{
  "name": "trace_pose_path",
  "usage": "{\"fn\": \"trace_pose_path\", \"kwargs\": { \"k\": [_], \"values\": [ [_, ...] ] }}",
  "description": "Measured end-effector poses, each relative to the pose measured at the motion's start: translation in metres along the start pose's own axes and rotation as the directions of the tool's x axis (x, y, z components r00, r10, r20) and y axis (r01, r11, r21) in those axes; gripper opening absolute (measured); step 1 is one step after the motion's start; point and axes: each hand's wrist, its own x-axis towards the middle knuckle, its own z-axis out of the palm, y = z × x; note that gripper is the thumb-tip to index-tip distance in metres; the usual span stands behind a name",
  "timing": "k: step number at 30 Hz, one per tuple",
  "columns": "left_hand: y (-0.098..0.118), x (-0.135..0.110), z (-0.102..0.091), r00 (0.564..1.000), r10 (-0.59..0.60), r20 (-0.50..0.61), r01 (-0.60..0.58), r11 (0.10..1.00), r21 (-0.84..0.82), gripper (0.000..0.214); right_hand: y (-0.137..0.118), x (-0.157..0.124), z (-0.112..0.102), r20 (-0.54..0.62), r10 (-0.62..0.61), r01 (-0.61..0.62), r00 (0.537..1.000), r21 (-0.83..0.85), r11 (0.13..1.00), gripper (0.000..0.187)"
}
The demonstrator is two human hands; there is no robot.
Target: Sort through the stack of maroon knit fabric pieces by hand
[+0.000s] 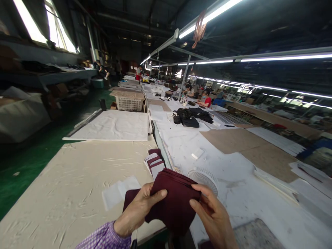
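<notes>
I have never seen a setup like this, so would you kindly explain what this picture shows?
There is no machine here: these are a person's own bare hands, seen from a camera worn on the head, looking forward and down. The left hand holds the left side of some layered maroon cloth, thumb on top; the right hand pinches its right edge. Beyond the cloth lies a pile of maroon and white pieces. Thin white sheets rest on the cream surface at left. Farther off, dark bundles lie on the white tabletop.
</notes>
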Motion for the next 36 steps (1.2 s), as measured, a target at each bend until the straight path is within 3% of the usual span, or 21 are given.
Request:
{"fn": "trace_pose_path", "kwargs": {
  "k": [4,11,15,18,21,30,33,36],
  "values": [
    [0.002,-0.002,0.0,1.0,0.006,-0.025,-0.006,1.0,0.01,0.03,-0.005,0.001,0.001,-0.019,-0.085,0.084,0.996,-0.032,0.996,0.026],
    [0.003,-0.004,-0.005,0.996,0.045,0.073,-0.05,0.996,0.075,0.029,-0.011,0.004,0.002,0.061,-0.103,0.108,0.993,-0.075,0.991,0.021],
    [0.005,-0.005,-0.006,0.995,0.048,0.087,-0.055,0.994,0.089,0.028,-0.01,0.003,0.001,0.059,-0.191,0.197,0.98,-0.103,0.975,0.025],
    [0.008,-0.007,-0.005,0.993,0.057,0.107,-0.068,0.993,0.099,0.029,-0.007,0.004,-0.001,0.164,-0.284,0.313,0.945,-0.198,0.929,0.022],
    [0.01,-0.01,-0.005,0.988,0.062,0.142,-0.079,0.99,0.117,0.029,-0.004,0.006,-0.001,0.242,-0.294,0.356,0.925,-0.275,0.893,0.023],
    [0.008,-0.013,-0.012,0.983,0.054,0.174,-0.079,0.987,0.14,0.029,-0.003,0.003,0.004,0.195,-0.196,0.236,0.961,-0.208,0.949,0.02],
    [0.007,-0.012,-0.013,0.992,0.091,0.093,-0.099,0.991,0.087,0.026,-0.003,-0.002,0.011,0.137,-0.095,0.101,0.986,-0.037,0.994,0.024],
    [0.007,-0.013,-0.012,0.992,0.127,0.003,-0.127,0.991,0.043,0.025,-0.001,-0.01,0.02,0.129,0.0,-0.024,0.992,0.185,0.983,0.029]
  ]
}}
